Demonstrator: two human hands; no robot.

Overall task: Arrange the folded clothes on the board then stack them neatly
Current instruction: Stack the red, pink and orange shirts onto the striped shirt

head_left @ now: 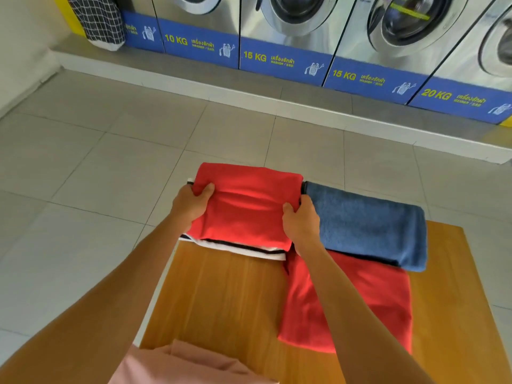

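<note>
A folded red garment (245,206) lies on top of a small stack at the far left of the wooden board (224,295), over a white piece with dark stripes (243,249). My left hand (192,202) grips the stack's left edge and my right hand (300,220) grips its right edge, thumbs on top. A folded blue towel (368,225) lies to the right, resting partly on another folded red garment (360,303) spread flat on the board. A pink cloth (191,364) shows at the board's near edge.
The board stands over a grey tiled floor (83,167). A row of front-loading washing machines (299,29) on a raised step lines the far wall. A checked laundry bag (99,20) stands at the far left.
</note>
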